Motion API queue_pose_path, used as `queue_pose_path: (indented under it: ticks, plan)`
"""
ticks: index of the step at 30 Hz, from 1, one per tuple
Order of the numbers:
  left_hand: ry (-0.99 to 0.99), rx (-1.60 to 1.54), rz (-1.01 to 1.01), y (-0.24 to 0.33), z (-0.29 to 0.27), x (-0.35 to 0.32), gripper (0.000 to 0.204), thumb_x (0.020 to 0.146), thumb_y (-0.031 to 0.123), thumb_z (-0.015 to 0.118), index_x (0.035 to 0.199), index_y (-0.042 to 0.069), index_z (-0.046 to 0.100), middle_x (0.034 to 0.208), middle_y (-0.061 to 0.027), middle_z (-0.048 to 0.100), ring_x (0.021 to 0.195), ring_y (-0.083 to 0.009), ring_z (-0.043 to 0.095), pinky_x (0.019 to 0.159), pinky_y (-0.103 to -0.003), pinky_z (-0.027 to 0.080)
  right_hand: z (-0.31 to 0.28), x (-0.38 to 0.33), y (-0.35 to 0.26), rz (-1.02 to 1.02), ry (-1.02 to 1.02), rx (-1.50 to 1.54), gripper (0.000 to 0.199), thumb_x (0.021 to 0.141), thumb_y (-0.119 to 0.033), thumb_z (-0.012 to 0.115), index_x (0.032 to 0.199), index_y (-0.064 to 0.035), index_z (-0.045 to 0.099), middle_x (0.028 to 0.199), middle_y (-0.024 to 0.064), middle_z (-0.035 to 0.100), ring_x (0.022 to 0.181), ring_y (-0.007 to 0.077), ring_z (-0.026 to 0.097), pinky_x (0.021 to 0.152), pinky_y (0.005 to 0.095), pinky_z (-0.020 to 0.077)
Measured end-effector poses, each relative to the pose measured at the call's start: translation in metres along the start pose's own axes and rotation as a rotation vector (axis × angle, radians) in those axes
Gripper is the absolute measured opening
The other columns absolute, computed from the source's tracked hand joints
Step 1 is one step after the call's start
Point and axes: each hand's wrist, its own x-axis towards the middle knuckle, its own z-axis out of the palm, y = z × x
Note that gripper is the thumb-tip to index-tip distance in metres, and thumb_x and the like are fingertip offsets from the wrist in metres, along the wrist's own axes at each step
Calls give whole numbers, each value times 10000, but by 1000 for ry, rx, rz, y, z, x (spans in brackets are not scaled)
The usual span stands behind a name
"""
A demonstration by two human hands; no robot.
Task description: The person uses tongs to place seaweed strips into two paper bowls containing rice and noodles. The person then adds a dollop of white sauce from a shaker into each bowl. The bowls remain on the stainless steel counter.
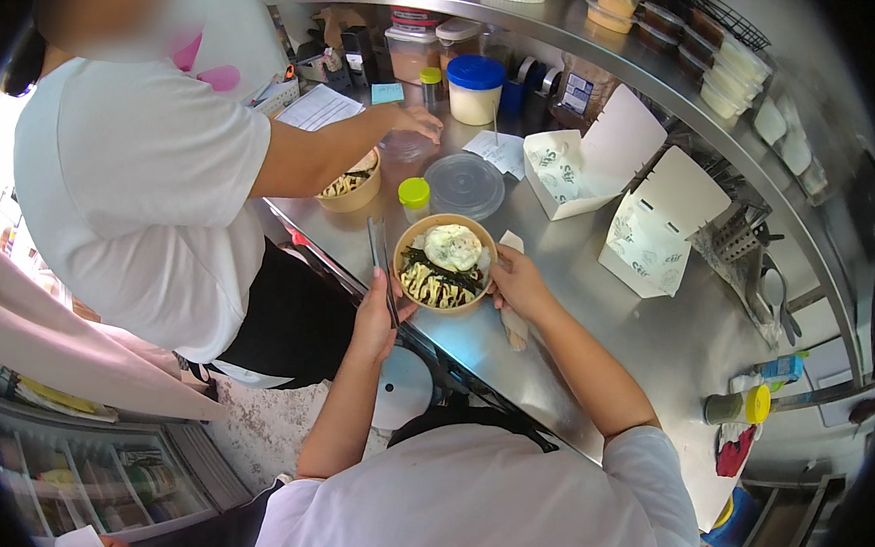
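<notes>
My left hand [378, 315] is closed around a pair of metal tongs [376, 242], its fingers also against the left side of a brown paper bowl [449, 308]. With the fingers of my right hand [519, 282], I grip the bowl's right side. A fried egg [452, 245] lies at the far side of the bowl, above dark shredded strips and food drizzled with pale and dark sauce. Beside my right hand, a crumpled brown napkin [512, 328] rests on the steel counter. A shaker with a yellow-green lid [414, 193] stands just beyond the bowl.
Two lined white takeaway boxes, one nearer [647, 248] and one farther [564, 176], stand open at right. A round plastic lid [465, 186] and a blue-lidded tub [475, 90] are behind. At left, a co-worker's arm [325, 146] reaches over another bowl [352, 197]. A shelf [572, 39] overhangs the back.
</notes>
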Motion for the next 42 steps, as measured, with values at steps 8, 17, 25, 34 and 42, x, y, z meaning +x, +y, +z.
queue_pose_path:
  ticks: [8, 17, 25, 34, 42]
  plan:
    - [42, -199, -32, -13, 7, -41, 421, 1023, 464, 334, 884, 106, 506, 1184, -56, 527, 1207, -272, 496, 929, -554, 444, -2, 17, -44, -403, 253, -596, 557, 861, -95, 572, 1395, -78, 411, 893, 123, 639, 788, 264, 633, 741, 373, 518]
    - [97, -93, 124, -72, 24, -62, 358, 1027, 401, 346, 1090, 55, 412, 1276, -140, 416, 1174, -320, 517, 917, -505, 526, 57, 145, -90, -552, -348, -1055, 591, 778, -104, 659, 1330, -256, 514, 1366, 174, 438, 1193, 367, 499, 998, 429, 421]
    - [45, -213, 106, -70, 51, -66, 304, 1038, 366, 340, 980, 69, 368, 1494, -77, 236, 1241, -308, 458, 972, -486, 487, 27, 119, -78, -796, -42, -718, 602, 794, -29, 647, 1345, -202, 476, 1241, 183, 485, 1121, 380, 532, 953, 421, 447]
    - [104, -354, 237, -84, 57, -46, 350, 1033, 386, 340, 1035, 36, 342, 1546, -53, 158, 1372, -317, 323, 1119, -482, 311, -86, -12, -68, -750, 357, -572, 653, 807, -24, 625, 1403, -136, 382, 1270, 191, 469, 1196, 351, 484, 1006, 384, 407]
    - [96, 162, 524, -80, 25, 8, 536, 1041, 284, 329, 1474, -2, 197, 1486, -174, 314, 1389, -251, 299, 1119, -363, 255, -96, -26, -59, -582, 313, -545, 646, 782, -26, 657, 1374, -97, 407, 1269, 193, 470, 1196, 339, 486, 1017, 377, 400]
